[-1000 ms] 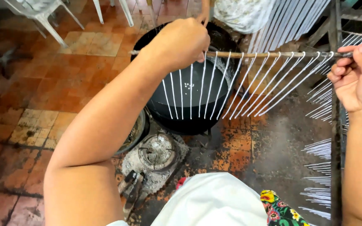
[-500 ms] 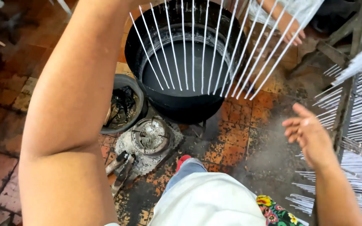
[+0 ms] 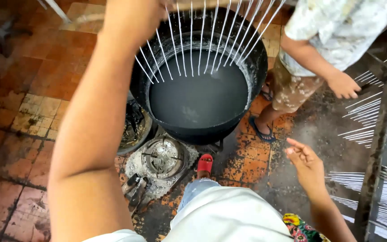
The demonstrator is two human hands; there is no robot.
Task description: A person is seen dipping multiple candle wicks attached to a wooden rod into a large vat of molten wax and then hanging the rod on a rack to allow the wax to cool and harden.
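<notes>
White strings (image 3: pixel 202 40) hang from a tan stick (image 3: pixel 211 4). Black pot (image 3: pixel 256 58) holds dark grey liquid (image 3: pixel 198 94), whitish crust at the rim. Floor tiles (image 3: pixel 45 76) orange-brown, mottled, black-stained near the grey ashy burner (image 3: pixel 162 157). Red sandal (image 3: pixel 205 163), blue flip-flop (image 3: pixel 260 132). Other person's shirt (image 3: pixel 337 22) pale with faint floral print, shorts (image 3: pixel 287 85) brown patterned. Wearer's white top (image 3: pixel 229 215), black cloth (image 3: pixel 298 228) with yellow and red flowers. Rack (image 3: pixel 381 134) dark grey, white strands.
</notes>
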